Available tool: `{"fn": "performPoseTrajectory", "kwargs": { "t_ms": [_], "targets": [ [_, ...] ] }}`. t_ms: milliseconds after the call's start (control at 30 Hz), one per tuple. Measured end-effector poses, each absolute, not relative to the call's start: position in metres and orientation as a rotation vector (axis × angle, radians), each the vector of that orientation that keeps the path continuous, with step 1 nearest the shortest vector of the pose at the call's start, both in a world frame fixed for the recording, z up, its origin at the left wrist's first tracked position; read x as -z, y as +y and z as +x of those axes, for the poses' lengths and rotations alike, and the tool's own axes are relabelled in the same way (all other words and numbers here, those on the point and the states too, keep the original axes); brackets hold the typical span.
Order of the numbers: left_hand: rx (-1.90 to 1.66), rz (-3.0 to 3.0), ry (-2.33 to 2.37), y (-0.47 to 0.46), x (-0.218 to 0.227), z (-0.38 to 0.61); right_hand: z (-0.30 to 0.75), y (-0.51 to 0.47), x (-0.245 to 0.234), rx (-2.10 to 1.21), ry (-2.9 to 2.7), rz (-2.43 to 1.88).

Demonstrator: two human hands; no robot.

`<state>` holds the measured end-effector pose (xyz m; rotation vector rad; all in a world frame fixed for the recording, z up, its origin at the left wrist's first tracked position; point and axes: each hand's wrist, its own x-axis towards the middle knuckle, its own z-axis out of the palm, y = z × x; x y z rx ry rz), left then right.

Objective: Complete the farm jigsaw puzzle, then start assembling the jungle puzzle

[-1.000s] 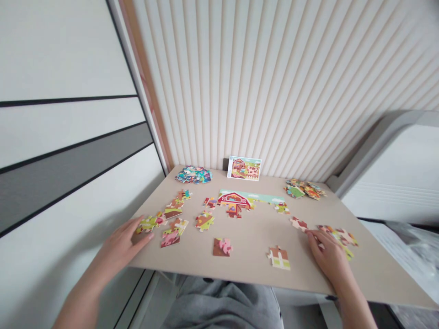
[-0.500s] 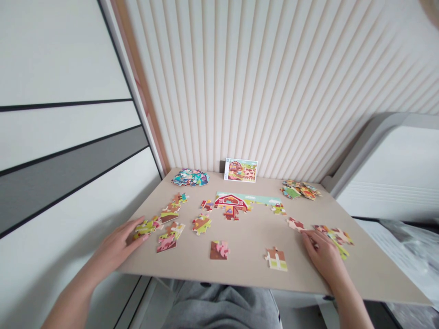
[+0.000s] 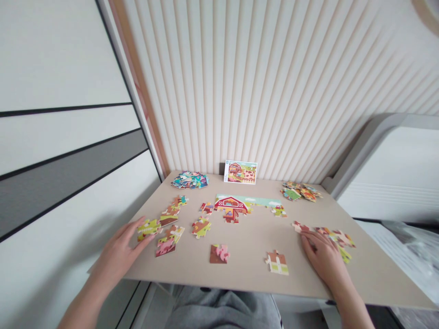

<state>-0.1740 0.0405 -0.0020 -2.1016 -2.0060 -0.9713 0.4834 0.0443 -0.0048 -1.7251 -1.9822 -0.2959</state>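
Two bare hands rest at opposite sides of a beige, flat-topped bench (image 3: 247, 244), where a farm-scene jigsaw appears to be in its early stages. A joined strip of printed puzzle pieces (image 3: 231, 203), showing a red barn and pale blue sky, lies toward the back in the middle; its upper edge looks complete, while its lower edge is ragged, with tabs exposed. Behind it stands a white-bordered picture card (image 3: 240, 172) with barn and spotted cow, most of which has no counterpart in the strip. A brown corner piece with a pink pig (image 3: 219, 253) and a brown, white and green fence piece (image 3: 277, 262) lie apart near the front edge, unattached. The left hand (image 3: 125, 244) has a released grip, thumb and fingers apart around yellow-green pieces (image 3: 148, 227). The right hand (image 3: 317, 249) has its fingertips at a cream-and-brown cow-patterned piece (image 3: 300, 226); whether its grip grasps it cannot be told. More loose multicoloured pieces (image 3: 343, 237) lie beside that hand. A blue-toned pile (image 3: 190, 180) and an orange-and-green pile (image 3: 302, 191) occupy the rear corners, unassembled.
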Motion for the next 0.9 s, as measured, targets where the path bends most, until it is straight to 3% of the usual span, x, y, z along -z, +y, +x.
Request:
{"fn": "performPoseTrajectory", "kwargs": {
  "t_ms": [267, 533, 633, 800, 900],
  "targets": [
    [1.246, -2.241, -1.714, 0.034, -0.045, -0.071, 0.485, 0.044, 0.006, 0.344, -1.961, -1.655],
    [1.342, -2.436, -1.473, 0.043, -0.053, 0.002, 0.475, 0.044, -0.001, 0.262, -1.885, -1.532],
    [1.362, -2.523, -1.413, 0.044, -0.056, 0.02, 0.439, 0.038, -0.02, 0.05, -1.805, -1.517],
    [1.367, -2.629, -1.311, 0.042, -0.059, 0.05, 0.351, 0.029, -0.061, -0.696, -1.772, -1.447],
    [1.359, -2.682, -1.247, 0.041, -0.054, 0.068, 0.309, 0.03, -0.074, -0.905, -1.772, -1.279]
  ]
}}
